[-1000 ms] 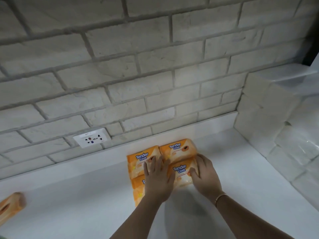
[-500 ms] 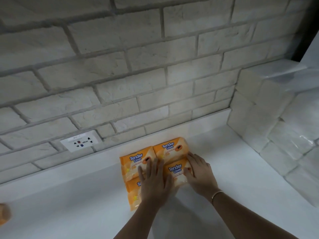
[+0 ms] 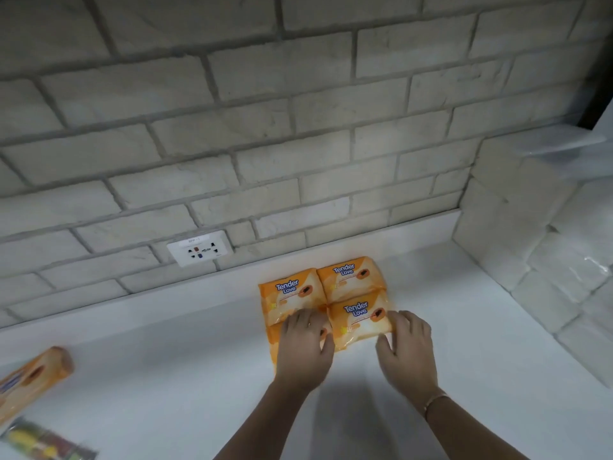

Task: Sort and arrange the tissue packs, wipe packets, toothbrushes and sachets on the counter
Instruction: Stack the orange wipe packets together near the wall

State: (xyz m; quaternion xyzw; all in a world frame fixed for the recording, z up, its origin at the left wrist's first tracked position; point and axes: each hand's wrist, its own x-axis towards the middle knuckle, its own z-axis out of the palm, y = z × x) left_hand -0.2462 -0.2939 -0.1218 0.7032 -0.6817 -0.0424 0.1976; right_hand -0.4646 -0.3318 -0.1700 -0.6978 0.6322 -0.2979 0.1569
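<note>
Orange "Tender Love" wipe packets lie in a two-by-two block on the white counter (image 3: 166, 376) close to the back wall. The rear-left packet (image 3: 290, 293), rear-right packet (image 3: 350, 277) and front-right packet (image 3: 360, 322) show their labels. My left hand (image 3: 303, 346) rests flat, palm down, over the front-left packet (image 3: 272, 340) and hides most of it. My right hand (image 3: 406, 346), fingers spread, touches the right edge of the front-right packet. Neither hand grips anything.
Another orange pack (image 3: 31, 380) lies at the far left edge of the counter. Below it is a clear packet with coloured items (image 3: 43, 443), blurred. A wall socket (image 3: 199, 249) sits in the brick wall. A brick side wall (image 3: 530, 260) closes the counter on the right.
Both hands have slid back toward me off the rear packets and spread apart. The view has shifted, bringing the left orange pack and the clear packet into sight.
</note>
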